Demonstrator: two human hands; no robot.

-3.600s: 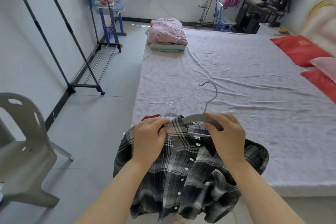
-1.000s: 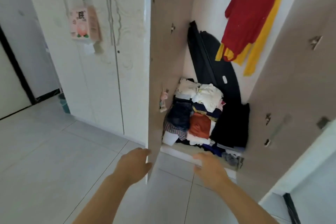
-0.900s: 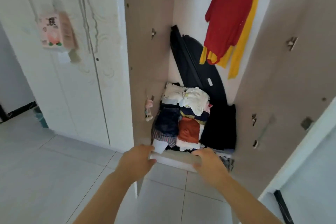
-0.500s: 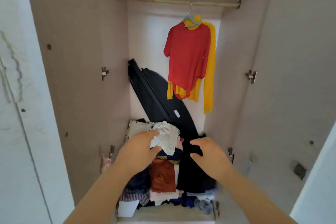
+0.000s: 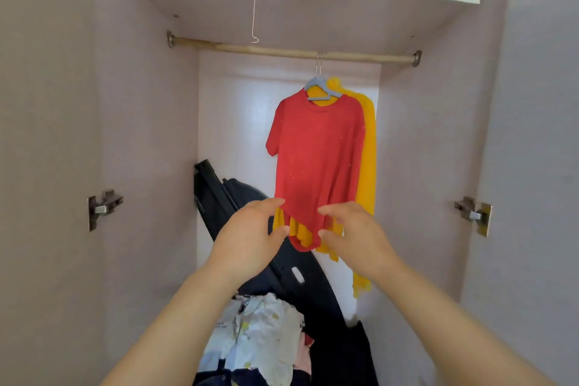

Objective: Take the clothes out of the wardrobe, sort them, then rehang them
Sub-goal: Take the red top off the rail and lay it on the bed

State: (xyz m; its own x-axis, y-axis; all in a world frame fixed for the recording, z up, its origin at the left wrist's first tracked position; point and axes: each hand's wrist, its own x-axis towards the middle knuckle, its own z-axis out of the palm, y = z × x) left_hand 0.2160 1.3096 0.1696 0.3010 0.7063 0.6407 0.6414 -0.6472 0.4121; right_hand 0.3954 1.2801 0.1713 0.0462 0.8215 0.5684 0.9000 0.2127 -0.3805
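Here, the left hand (image 5: 250, 236) and right hand (image 5: 355, 236) hover open-fingered and empty either side of the hem of the red shirt (image 5: 316, 166), which hangs just above them, light and limp, likely best lifted by its hanger (image 5: 320, 90).

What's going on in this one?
A person stands at an open wardrobe, both hands empty. The left hand and right hand hover at the hem of a red shirt, which hangs on a hanger from the rail, with a yellow garment behind it. Whether the fingers touch the hem is unclear. A pile of clothes lies below.
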